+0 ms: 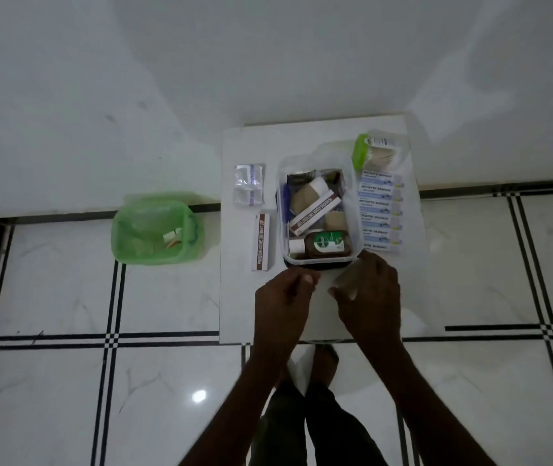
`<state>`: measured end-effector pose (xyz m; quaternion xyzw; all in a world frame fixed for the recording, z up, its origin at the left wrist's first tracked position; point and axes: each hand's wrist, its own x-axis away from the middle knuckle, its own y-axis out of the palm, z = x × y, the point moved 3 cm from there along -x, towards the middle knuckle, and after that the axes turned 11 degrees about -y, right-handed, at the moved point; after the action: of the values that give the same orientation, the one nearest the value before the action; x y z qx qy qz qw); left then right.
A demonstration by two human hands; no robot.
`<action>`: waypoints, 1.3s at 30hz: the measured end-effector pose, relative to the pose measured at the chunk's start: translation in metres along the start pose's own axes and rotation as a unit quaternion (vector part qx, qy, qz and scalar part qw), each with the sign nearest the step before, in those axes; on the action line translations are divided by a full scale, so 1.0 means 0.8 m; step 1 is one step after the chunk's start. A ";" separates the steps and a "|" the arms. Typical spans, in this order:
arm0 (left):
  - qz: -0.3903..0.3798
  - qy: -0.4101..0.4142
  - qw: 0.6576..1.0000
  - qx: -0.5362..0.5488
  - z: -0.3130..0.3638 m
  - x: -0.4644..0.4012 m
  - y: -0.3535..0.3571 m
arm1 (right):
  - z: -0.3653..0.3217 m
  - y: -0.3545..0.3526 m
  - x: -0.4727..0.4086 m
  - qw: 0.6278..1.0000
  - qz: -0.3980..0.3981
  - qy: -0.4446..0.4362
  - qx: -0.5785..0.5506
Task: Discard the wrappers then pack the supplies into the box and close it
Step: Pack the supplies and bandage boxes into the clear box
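Bare table [319,317] lies open before the box [317,210], where both hands hover. Left of the box, an ointment carton [262,242] and blister packs [249,185] crowd the way; right, bandage strips [381,211] and swabs [377,153]. The bin [154,228] stands apart.

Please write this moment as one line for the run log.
hands: empty, near box | box: open, part-filled | bandage strip: outside

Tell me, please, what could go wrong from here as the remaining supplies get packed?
The clear box already looks crowded, so the strip of bandages and the ointment carton beside it may keep a lid from seating. The green bin sits on the floor off the table, so tossed wrappers could miss.
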<state>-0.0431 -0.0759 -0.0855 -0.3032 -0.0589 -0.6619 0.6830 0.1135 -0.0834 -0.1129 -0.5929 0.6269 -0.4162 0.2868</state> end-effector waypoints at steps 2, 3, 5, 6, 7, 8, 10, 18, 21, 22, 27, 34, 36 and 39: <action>0.031 0.062 0.985 -0.159 -0.026 -0.007 0.006 | 0.005 0.009 0.002 1.000 -0.001 -0.004 0.006; 0.037 0.096 0.966 -0.236 -0.037 -0.011 0.009 | 0.004 0.005 0.004 1.000 0.016 -0.009 0.011; 0.039 0.156 0.924 -0.348 -0.058 -0.017 0.015 | -0.003 -0.017 0.007 0.996 0.089 0.009 0.010; 0.042 0.174 0.905 -0.385 -0.065 -0.018 0.019 | -0.009 -0.033 0.008 0.991 0.132 0.022 0.001; 0.046 0.182 0.895 -0.404 -0.070 -0.019 0.020 | -0.016 -0.048 0.010 0.984 0.174 0.029 -0.013; 0.052 0.182 0.893 -0.408 -0.071 -0.019 0.020 | -0.028 -0.062 0.011 0.977 0.210 0.025 -0.022; 0.061 0.168 0.900 -0.399 -0.071 -0.021 0.019 | -0.054 -0.079 0.005 0.971 0.239 -0.001 -0.026; 0.080 0.126 0.945 -0.291 -0.044 -0.026 -0.003 | -0.125 -0.025 -0.078 0.982 0.136 -0.065 0.114; 0.116 0.126 0.958 -0.230 -0.018 -0.020 -0.034 | -0.121 -0.010 -0.090 0.978 0.093 -0.041 0.182; 0.121 0.118 0.965 -0.200 -0.011 -0.019 -0.045 | -0.120 -0.008 -0.091 0.977 0.082 -0.040 0.193; 0.172 0.093 0.978 -0.070 0.034 -0.018 -0.095 | -0.116 -0.012 -0.088 0.974 0.047 -0.064 0.210; 0.166 0.112 0.980 -0.009 0.127 -0.082 -0.093 | -0.106 -0.026 -0.088 0.980 0.115 -0.109 0.123; 0.147 0.126 0.979 -0.062 0.145 -0.108 -0.072 | -0.100 -0.031 -0.087 0.981 0.125 -0.110 0.098; 0.160 0.171 0.949 -0.211 0.162 -0.138 -0.042 | -0.093 -0.035 -0.088 0.984 0.120 -0.108 0.081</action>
<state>-0.0459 0.0856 -0.0223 -0.3281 0.2484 -0.5830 0.7005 0.0735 0.0007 -0.0618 -0.5295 0.6230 -0.3622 0.4476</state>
